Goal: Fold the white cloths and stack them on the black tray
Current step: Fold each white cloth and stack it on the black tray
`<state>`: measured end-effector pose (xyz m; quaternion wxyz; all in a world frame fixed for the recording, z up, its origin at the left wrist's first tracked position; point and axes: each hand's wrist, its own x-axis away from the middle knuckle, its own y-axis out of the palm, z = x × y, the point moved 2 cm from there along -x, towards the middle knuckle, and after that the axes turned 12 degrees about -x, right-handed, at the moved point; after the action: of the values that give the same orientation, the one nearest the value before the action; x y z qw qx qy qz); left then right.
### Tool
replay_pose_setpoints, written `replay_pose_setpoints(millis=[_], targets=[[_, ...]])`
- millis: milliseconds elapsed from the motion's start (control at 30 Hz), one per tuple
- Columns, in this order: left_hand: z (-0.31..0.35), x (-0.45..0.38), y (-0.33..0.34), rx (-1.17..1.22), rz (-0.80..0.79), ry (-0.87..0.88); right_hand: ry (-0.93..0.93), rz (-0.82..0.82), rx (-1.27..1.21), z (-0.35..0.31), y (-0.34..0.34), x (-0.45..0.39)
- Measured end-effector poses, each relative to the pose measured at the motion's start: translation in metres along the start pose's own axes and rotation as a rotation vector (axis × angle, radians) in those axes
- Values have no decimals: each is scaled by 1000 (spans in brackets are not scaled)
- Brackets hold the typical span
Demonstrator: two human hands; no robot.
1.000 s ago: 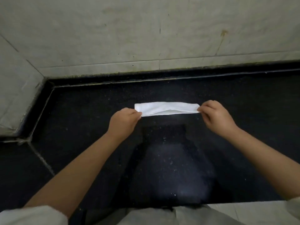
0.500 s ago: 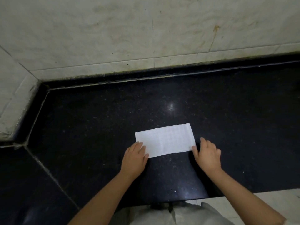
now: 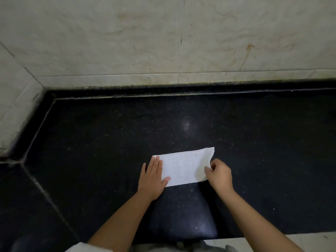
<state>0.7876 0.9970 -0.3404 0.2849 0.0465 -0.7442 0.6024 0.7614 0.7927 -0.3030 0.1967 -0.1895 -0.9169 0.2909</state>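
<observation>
A white cloth (image 3: 183,168), folded into a rectangle, lies on the black counter (image 3: 109,142) at lower centre. The left hand (image 3: 152,177) presses flat and open on its left end; the right hand (image 3: 219,174) pinches its lifted right edge.

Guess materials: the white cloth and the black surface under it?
White cloth: thin woven or waffle-textured fabric, matte; a faint grid shows and its right end curls limply in the right hand's grip. Black surface: looks like polished speckled stone, maybe granite; glossy, with pale flecks and a light reflection.
</observation>
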Motion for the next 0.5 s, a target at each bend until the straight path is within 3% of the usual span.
replay_pose_setpoints(millis=[200, 333, 500], targets=[[-28, 24, 12, 179, 109, -186, -316, -186, 11, -52, 52, 29], [-48, 51, 22, 287, 167, -308, -413, -389, 203, -52, 99, 41], [-62, 75, 38, 355, 181, -377, -499, -463, 295, -41, 118, 43]])
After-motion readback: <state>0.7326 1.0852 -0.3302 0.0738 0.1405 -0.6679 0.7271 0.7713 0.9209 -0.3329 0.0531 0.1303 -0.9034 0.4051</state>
